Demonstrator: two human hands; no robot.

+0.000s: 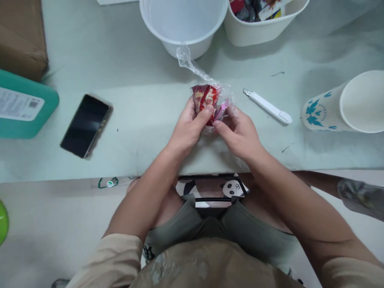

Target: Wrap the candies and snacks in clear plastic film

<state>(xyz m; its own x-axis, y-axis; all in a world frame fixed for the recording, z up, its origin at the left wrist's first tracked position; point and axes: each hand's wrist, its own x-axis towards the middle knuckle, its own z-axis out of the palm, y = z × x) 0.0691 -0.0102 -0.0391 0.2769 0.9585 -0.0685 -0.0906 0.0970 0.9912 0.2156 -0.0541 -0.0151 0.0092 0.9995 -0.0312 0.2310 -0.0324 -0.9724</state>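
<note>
Above the table's near edge, my left hand (192,124) is closed on a small red and brown packet (207,96), with its thumb across the front. Clear plastic wrap (199,72) surrounds the packet and trails in a twisted tail towards the white tub. On the packet's right side, my right hand (241,130) pinches the clear wrap near a small pink piece (223,106), whose kind I cannot make out. Both hands meet at the bundle. To their right lies a white utility knife (268,106), its blade tip showing.
A white round tub (183,42) and a white bin (258,34) with colourful packets stand at the back. A paper cup (322,106) lies at right. A phone (85,126), a teal container (39,116) and a cardboard box (22,36) are at left.
</note>
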